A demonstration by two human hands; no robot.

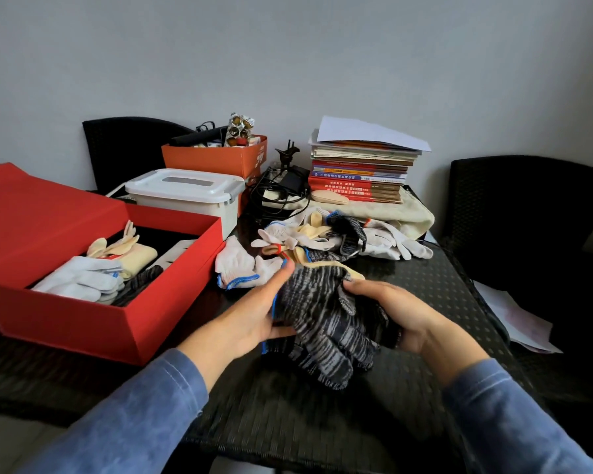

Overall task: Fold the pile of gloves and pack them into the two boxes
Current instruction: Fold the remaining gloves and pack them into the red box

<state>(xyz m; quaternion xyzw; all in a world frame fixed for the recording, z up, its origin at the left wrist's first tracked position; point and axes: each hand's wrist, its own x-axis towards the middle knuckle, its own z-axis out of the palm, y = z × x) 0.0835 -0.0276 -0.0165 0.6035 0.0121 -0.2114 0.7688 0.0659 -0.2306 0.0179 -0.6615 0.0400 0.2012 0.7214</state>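
Both hands hold dark grey knit gloves [322, 323] with a blue cuff trim above the black woven table [408, 275]. My left hand [254, 313] grips the cuff end; my right hand [401, 313] grips the other side, and the glove fingers hang down toward me. Behind them lies a pile of gloves [326, 234] in white, cream and grey. A white glove pair [240, 265] lies beside the pile on the left. The open red box [93, 323] on the left holds folded white, cream and grey gloves. An orange box [216, 159] stands at the back.
A white lidded plastic bin [185, 193] stands behind the red box. Cables, a stack of books [360, 172] and a cream cloth fill the back of the table. Black chairs stand at the back left and at the right; papers [517, 319] lie beyond the right edge.
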